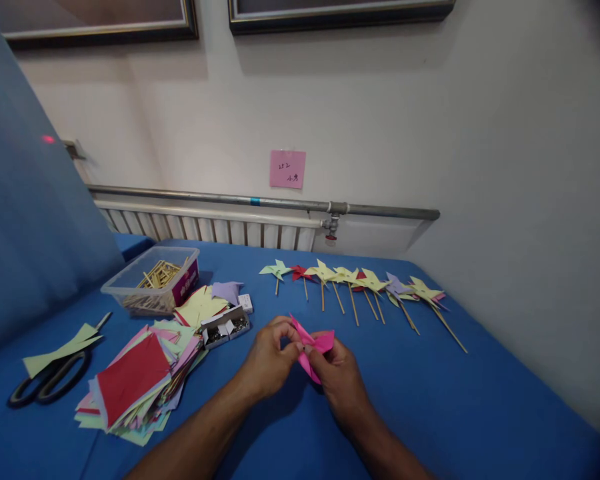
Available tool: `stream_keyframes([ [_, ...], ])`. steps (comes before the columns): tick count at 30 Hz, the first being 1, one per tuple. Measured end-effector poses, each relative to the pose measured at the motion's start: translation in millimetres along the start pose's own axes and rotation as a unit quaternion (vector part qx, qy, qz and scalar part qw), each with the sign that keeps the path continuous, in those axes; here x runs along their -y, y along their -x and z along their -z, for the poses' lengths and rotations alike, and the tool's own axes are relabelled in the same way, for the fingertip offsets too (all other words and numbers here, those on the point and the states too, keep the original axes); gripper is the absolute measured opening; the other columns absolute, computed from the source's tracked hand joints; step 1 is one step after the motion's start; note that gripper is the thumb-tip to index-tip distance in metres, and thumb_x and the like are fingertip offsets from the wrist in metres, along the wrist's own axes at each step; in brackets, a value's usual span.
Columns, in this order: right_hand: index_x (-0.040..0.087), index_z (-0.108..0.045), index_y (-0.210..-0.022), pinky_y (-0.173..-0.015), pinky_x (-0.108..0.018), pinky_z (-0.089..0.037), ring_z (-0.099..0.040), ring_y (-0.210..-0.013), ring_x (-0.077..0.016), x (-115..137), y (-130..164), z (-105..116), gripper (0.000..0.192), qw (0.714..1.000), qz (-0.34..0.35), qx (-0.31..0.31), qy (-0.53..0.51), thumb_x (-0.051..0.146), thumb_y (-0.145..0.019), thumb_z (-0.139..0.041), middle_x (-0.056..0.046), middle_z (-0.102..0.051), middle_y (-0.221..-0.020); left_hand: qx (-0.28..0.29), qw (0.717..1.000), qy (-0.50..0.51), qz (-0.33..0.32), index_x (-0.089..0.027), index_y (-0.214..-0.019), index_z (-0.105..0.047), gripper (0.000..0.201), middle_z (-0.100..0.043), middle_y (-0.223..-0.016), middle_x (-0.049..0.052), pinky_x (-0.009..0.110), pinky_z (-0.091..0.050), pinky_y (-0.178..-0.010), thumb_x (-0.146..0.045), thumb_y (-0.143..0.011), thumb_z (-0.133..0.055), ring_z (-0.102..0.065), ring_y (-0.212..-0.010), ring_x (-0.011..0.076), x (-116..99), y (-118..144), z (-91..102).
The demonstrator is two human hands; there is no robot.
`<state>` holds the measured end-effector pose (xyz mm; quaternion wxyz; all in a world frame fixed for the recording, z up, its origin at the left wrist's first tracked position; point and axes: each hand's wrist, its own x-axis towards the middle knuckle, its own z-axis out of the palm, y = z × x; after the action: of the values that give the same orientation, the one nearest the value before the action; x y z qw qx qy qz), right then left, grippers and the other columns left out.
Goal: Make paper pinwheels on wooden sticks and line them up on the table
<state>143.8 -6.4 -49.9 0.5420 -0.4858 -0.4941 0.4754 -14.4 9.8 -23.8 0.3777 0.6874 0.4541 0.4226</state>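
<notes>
At lower centre, the left hand (270, 357) and right hand (337, 377) pinch a creased pink paper pinwheel (314, 347) just above the blue cloth surface (455, 400). Bare cloth lies to the right; a loose stack of paper squares (137, 380) sits at left.

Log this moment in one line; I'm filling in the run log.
left hand: holds pink paper pinwheel | right hand: holds it too | over blue table
</notes>
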Motion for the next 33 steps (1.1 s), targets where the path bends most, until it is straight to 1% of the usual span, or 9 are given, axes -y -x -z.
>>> stream_keyframes([
  [3, 0.02, -0.072, -0.085, -0.061, -0.028, -0.043, -0.051, -0.062, -0.0163, -1.0, -1.0, 0.4, 0.043, 1.0, -0.005, -0.004, -0.001, 0.06, -0.074, -0.084, 0.002, -0.061, -0.068, 0.001, 1.0, -0.006, -0.005, -0.02, -0.075, -0.06, 0.016, -0.069, -0.101, 0.003, 0.031, -0.052, -0.096, -0.011, -0.088, -0.061, -0.068, -0.1, 0.0178, -1.2, 0.8, -0.8],
  [11, 0.02, -0.07, -0.08, -0.058, -0.027, -0.04, -0.046, -0.059, -0.0144, 4.8, 0.3, 0.0, 0.044, 1.0, -0.025, 0.005, -0.015, 0.06, -0.073, -0.086, 0.004, -0.057, -0.063, 0.003, 0.998, -0.06, 0.017, -0.021, -0.075, -0.058, 0.016, -0.068, -0.097, 0.002, 0.028, -0.051, -0.088, -0.012, -0.089, -0.059, -0.066, -0.093, 0.0168, -7.0, 1.5, -0.4],
  [14, 0.02, -0.07, -0.079, -0.058, -0.027, -0.039, -0.047, -0.059, -0.0144, 6.1, 0.0, 0.5, 0.045, 0.999, -0.027, 0.012, -0.017, 0.06, -0.072, -0.087, 0.004, -0.057, -0.064, 0.006, 0.998, -0.052, 0.016, -0.021, -0.076, -0.058, 0.015, -0.068, -0.097, 0.002, 0.028, -0.05, -0.086, -0.013, -0.09, -0.058, -0.065, -0.092, 0.0166, -6.5, 1.6, 0.1],
  [17, 0.018, -0.073, -0.08, -0.059, -0.027, -0.039, -0.048, -0.061, -0.0148, 4.2, -1.8, 2.2, 0.047, 0.999, -0.026, 0.023, -0.017, 0.062, -0.072, -0.087, 0.002, -0.06, -0.066, 0.005, 0.999, -0.033, 0.017, -0.021, -0.075, -0.057, 0.015, -0.065, -0.092, 0.001, 0.027, -0.048, -0.083, -0.013, -0.088, -0.058, -0.063, -0.088, 0.0163, -4.3, 1.4, 0.1],
  [21, 0.017, -0.076, -0.082, -0.061, -0.027, -0.04, -0.05, -0.063, -0.0154, 1.9, -3.5, 4.5, 0.047, 0.999, -0.022, 0.037, -0.01, 0.062, -0.073, -0.087, 0.001, -0.062, -0.068, -0.013, 1.0, -0.014, 0.015, -0.02, -0.074, -0.058, 0.014, -0.063, -0.087, 0.0, 0.028, -0.046, -0.081, -0.014, -0.086, -0.059, -0.061, -0.084, 0.016, -0.4, 1.0, -1.2],
  [26, 0.017, -0.078, -0.088, -0.06, -0.028, -0.041, -0.051, -0.064, -0.0161, -0.4, -4.8, 4.5, 0.049, 0.999, -0.016, 0.051, -0.008, 0.063, -0.073, -0.086, 0.0, -0.064, -0.07, -0.041, 0.999, 0.005, 0.0, -0.02, -0.072, -0.06, 0.013, -0.066, -0.088, 0.002, 0.03, -0.046, -0.084, -0.013, -0.083, -0.059, -0.063, -0.086, 0.0174, 1.6, 1.5, -4.4],
  [28, 0.017, -0.077, -0.087, -0.062, -0.028, -0.042, -0.052, -0.065, -0.0164, -2.1, -5.7, 4.2, 0.048, 0.999, -0.013, 0.048, -0.016, 0.062, -0.072, -0.088, 0.0, -0.065, -0.071, -0.055, 0.998, 0.005, 0.0, -0.02, -0.071, -0.061, 0.013, -0.067, -0.087, 0.002, 0.03, -0.046, -0.083, -0.012, -0.081, -0.06, -0.063, -0.085, 0.0178, 1.3, 2.0, -5.9],
  [31, 0.017, -0.077, -0.084, -0.063, -0.029, -0.044, -0.054, -0.066, -0.0171, -3.6, -6.4, 4.6, 0.047, 0.999, -0.014, 0.027, -0.025, 0.059, -0.069, -0.09, 0.0, -0.067, -0.071, -0.074, 0.997, 0.025, 0.017, -0.02, -0.071, -0.063, 0.009, -0.067, -0.082, 0.001, 0.03, -0.045, -0.079, -0.015, -0.079, -0.064, -0.062, -0.081, 0.0175, 0.5, 1.7, -7.0],
  [33, 0.017, -0.077, -0.085, -0.063, -0.029, -0.045, -0.055, -0.066, -0.0181, -3.7, -6.4, 5.4, 0.047, 0.999, -0.021, 0.015, -0.024, 0.059, -0.069, -0.091, -0.001, -0.068, -0.071, -0.087, 0.993, 0.066, 0.05, -0.02, -0.074, -0.065, 0.003, -0.065, -0.076, 0.0, 0.028, -0.044, -0.073, -0.02, -0.076, -0.068, -0.059, -0.074, 0.016, 0.2, 0.1, -5.9],
])
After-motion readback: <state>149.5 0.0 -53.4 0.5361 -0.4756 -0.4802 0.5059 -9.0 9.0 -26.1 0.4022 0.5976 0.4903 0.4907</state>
